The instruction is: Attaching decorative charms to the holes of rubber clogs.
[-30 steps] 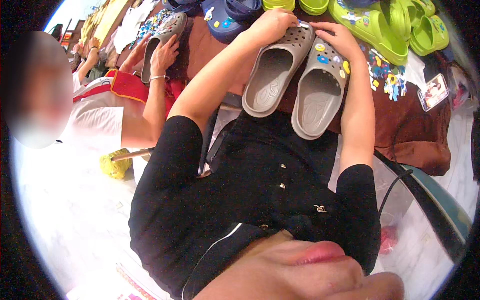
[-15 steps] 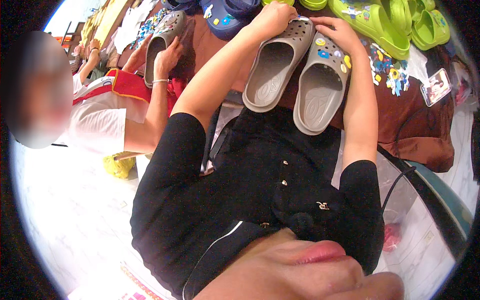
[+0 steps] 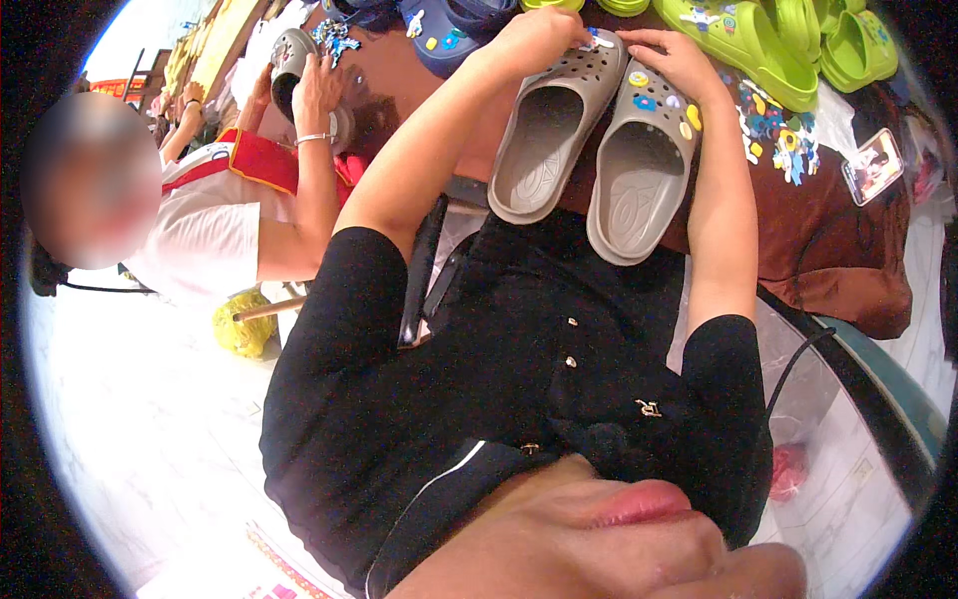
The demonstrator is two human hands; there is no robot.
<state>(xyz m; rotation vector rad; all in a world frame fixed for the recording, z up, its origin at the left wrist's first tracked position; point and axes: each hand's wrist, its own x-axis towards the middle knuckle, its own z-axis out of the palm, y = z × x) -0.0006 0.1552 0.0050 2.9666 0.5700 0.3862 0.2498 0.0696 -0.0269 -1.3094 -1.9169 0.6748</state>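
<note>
Grey perforated foam clogs, the left clog (image 3: 551, 125) and the right clog (image 3: 644, 165), lie side by side, heels overhanging the near edge of the brown-covered table (image 3: 828, 240). Left hand (image 3: 539, 38) curls over the left clog's toe, fingers pressed on a small charm; right hand (image 3: 681, 62) rests spread on the right clog's charm-studded toe. Lime green clogs (image 3: 743, 40) crowd the far edge, loose colourful charms (image 3: 773, 135) beside them. A small rectangular card (image 3: 872, 165) lies near the right edge. Another person's hand (image 3: 317, 90) holds a grey clog (image 3: 289, 55) at the left.
</note>
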